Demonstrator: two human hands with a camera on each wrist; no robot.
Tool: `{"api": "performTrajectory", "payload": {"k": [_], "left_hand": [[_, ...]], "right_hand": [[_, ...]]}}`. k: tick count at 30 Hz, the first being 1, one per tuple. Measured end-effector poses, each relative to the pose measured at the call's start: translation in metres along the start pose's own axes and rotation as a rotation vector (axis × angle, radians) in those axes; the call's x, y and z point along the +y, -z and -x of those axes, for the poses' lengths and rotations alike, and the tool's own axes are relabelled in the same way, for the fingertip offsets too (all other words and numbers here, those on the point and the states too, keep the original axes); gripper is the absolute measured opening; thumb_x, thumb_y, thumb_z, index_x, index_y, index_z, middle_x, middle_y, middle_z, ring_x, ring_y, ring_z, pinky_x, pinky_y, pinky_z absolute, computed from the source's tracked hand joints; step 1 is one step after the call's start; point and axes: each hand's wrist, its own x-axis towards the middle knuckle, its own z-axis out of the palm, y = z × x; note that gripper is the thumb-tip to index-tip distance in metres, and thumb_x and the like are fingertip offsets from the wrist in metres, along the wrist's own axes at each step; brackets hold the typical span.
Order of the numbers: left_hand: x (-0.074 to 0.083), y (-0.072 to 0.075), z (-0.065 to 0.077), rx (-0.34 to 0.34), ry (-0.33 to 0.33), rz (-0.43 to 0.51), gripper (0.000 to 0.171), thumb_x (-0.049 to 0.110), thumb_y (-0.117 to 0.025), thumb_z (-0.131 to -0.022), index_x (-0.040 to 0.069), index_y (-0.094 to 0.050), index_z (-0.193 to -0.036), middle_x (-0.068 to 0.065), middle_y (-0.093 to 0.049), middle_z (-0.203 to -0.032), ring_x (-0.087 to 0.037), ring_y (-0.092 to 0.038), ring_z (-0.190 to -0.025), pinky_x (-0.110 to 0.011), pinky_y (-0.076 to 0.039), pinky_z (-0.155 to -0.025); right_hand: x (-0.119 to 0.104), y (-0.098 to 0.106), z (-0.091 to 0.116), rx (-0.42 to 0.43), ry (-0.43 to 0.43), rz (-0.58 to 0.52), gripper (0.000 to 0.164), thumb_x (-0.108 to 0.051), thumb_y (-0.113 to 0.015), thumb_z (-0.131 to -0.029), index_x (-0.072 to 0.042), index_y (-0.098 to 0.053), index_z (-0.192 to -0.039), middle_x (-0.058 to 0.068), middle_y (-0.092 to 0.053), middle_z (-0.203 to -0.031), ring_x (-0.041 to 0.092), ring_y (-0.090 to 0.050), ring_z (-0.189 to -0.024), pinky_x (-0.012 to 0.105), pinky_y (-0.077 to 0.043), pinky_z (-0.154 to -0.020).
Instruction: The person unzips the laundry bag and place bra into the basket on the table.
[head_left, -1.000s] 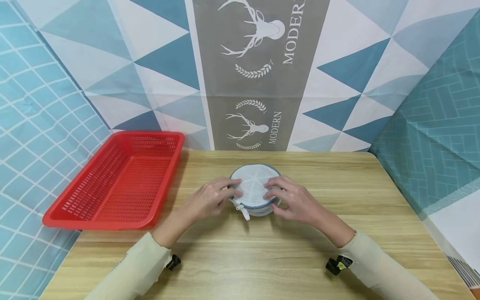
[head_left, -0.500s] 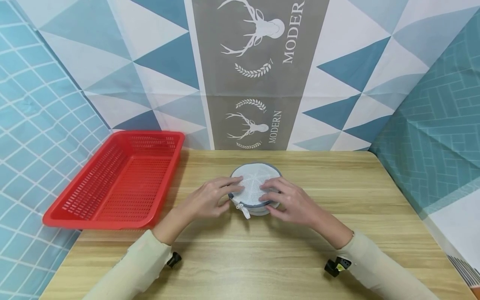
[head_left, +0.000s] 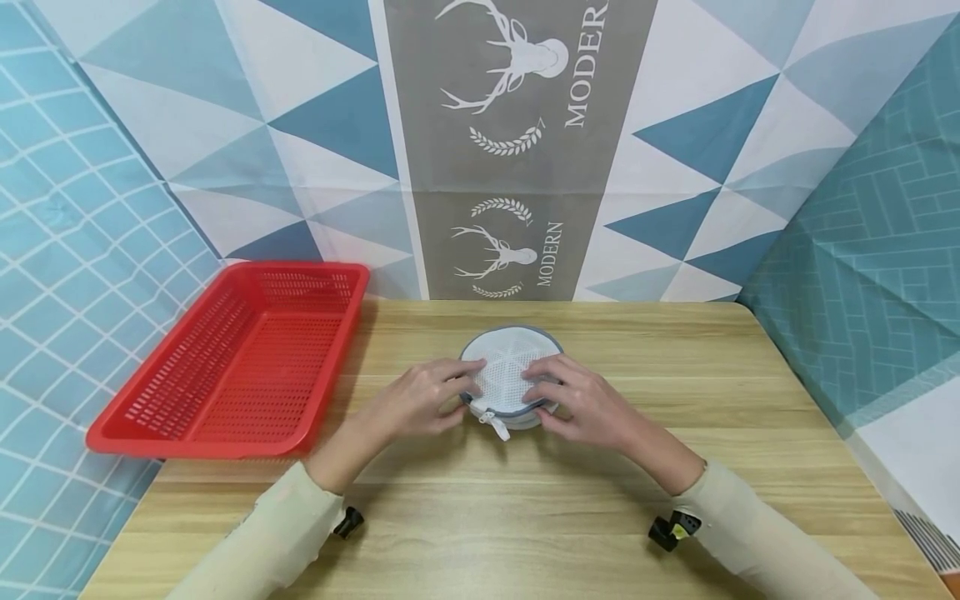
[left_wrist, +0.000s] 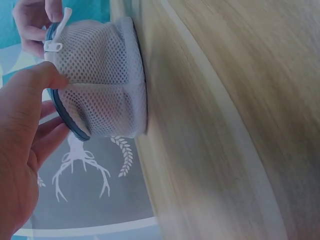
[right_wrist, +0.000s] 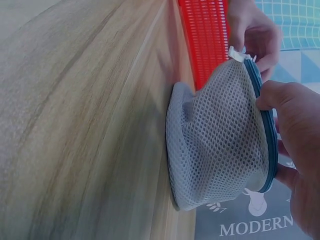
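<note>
A round white mesh laundry bag [head_left: 504, 367] with a blue-grey zipped rim stands on the wooden table. Its white zipper pull [head_left: 496, 424] hangs at the front, between the hands. From the left side, my left hand [head_left: 422, 397] pinches the rim, thumb on the mesh wall and fingers over the top. My right hand [head_left: 588, 402] grips the opposite side the same way, its thumb [right_wrist: 275, 95] pressing just below the zipper. In the left wrist view the bag's mesh wall [left_wrist: 100, 75] bulges, and a faint reddish patch shows through it. What is inside cannot be made out.
A red plastic basket [head_left: 330, 408] with perforated walls stands at the table's left side. Patterned cloth [head_left: 510, 167] hangs behind the table's back edge. The wooden table [head_left: 480, 517] extends in front of the bag and to its right.
The zipper pull has shifted slightly to the right as the bag turned a little. My right hand has moved slightly left over the lid; both hands stay at the rim.
</note>
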Motion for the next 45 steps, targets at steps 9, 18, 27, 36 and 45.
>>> {"api": "performTrajectory", "payload": {"k": [9,18,27,36,45], "left_hand": [[0.0052,0.0008,-0.0022,-0.005,-0.012,-0.016,0.028,0.009,-0.096,-0.082,0.014,-0.078,-0.103,-0.018,-0.081,-0.139,-0.031,-0.084,-0.116,-0.039,-0.071,-0.096],[0.0061,-0.0001,-0.0033,0.032,-0.044,-0.03,0.029,0.013,-0.1,-0.081,0.016,-0.078,-0.1,-0.014,-0.084,-0.132,-0.027,-0.085,-0.112,-0.035,-0.071,-0.093],[0.0038,0.0002,0.0023,0.024,-0.018,0.02,0.046,0.0,-0.094,-0.075,0.011,-0.078,-0.117,-0.017,-0.076,-0.146,-0.033,-0.078,-0.129,-0.043,-0.068,-0.105],[0.0008,-0.0052,0.0011,0.014,0.005,0.02,0.046,-0.011,-0.085,-0.084,0.01,-0.079,-0.124,-0.016,-0.077,-0.147,-0.034,-0.077,-0.133,-0.046,-0.065,-0.11],[0.0028,-0.0001,-0.0035,-0.001,-0.016,-0.009,0.039,-0.007,-0.086,-0.084,0.013,-0.083,-0.117,-0.014,-0.081,-0.142,-0.031,-0.081,-0.123,-0.043,-0.068,-0.105]], "right_hand": [[0.0042,-0.0002,0.0022,0.013,0.005,-0.019,0.027,-0.001,-0.087,-0.078,-0.014,-0.079,-0.101,0.011,-0.078,-0.127,0.032,-0.075,-0.123,0.048,-0.069,-0.1],[0.0056,0.0003,0.0046,0.024,-0.015,-0.017,0.027,0.0,-0.086,-0.077,-0.015,-0.078,-0.099,0.012,-0.077,-0.128,0.032,-0.075,-0.119,0.047,-0.069,-0.096],[0.0043,0.0018,0.0046,0.022,0.014,-0.011,0.032,-0.005,-0.089,-0.076,-0.016,-0.079,-0.104,0.012,-0.076,-0.129,0.031,-0.073,-0.12,0.048,-0.069,-0.096],[0.0032,-0.0017,0.0024,0.021,0.069,0.039,0.031,-0.006,-0.093,-0.077,-0.017,-0.08,-0.103,0.01,-0.077,-0.125,0.029,-0.074,-0.119,0.045,-0.068,-0.097],[0.0053,-0.0012,0.004,0.028,0.051,0.022,0.031,-0.005,-0.094,-0.076,-0.016,-0.079,-0.101,0.01,-0.077,-0.124,0.029,-0.074,-0.119,0.043,-0.069,-0.095]]}}
